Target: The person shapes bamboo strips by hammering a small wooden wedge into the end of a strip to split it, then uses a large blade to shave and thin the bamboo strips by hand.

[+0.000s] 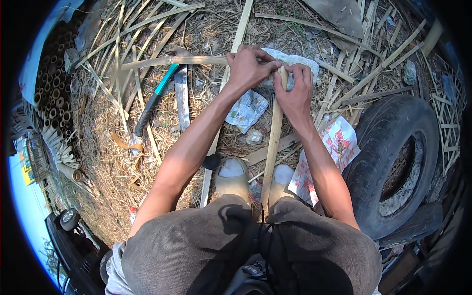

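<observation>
My left hand (247, 67) is closed round one end of a bamboo strip (167, 61) that reaches out to the left. My right hand (296, 93) grips a second, wider bamboo strip (274, 140) near its far end; this one runs back toward me between my feet. The fingertips of both hands meet at the crossing of the two strips, in front of a pale stone block (305, 61). What lies under the fingers is partly hidden. Left of my left forearm lies a hammer (158, 96) with a teal and black handle, beside a flat metal blade (182, 98).
An old tyre (364, 162) lies at right, next to a red-and-white printed sheet (339, 140). Crumpled paper (247, 110) sits below my hands. Loose bamboo strips (147, 29) litter the straw-covered ground. Cut bamboo tubes (54, 93) are stacked at far left.
</observation>
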A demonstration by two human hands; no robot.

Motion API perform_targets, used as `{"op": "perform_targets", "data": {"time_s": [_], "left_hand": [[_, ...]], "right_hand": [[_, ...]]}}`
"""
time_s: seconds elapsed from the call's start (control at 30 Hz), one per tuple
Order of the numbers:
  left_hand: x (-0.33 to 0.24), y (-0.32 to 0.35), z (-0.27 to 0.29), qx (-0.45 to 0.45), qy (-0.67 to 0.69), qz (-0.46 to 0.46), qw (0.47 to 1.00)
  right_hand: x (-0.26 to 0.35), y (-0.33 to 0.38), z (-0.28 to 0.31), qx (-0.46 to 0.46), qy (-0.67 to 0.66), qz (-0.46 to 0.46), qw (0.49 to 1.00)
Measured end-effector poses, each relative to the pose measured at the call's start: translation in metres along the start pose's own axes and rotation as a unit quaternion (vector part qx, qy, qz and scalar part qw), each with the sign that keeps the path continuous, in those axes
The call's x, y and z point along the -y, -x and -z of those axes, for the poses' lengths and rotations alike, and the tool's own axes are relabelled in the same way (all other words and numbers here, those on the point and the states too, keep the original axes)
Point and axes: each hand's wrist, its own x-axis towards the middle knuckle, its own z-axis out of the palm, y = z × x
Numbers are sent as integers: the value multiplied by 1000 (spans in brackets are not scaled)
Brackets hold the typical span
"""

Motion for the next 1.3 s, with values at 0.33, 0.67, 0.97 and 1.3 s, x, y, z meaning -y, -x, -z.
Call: {"op": "perform_targets", "data": {"time_s": [0.33, 0.67, 0.97, 1.3], "left_hand": [[-3, 8, -3, -42, -28, -35, 998], [-10, 17, -11, -84, -26, -19, 996], [-19, 25, -15, -119, 10, 14, 993], [-10, 14, -11, -109, -23, -22, 994]], "right_hand": [[5, 1, -2, -3, -1, -20, 1000], [1, 9, -13, -45, -37, -26, 998], [17, 13, -22, -58, -13, -103, 993], [9, 9, -14, -48, -47, -94, 993]]}}
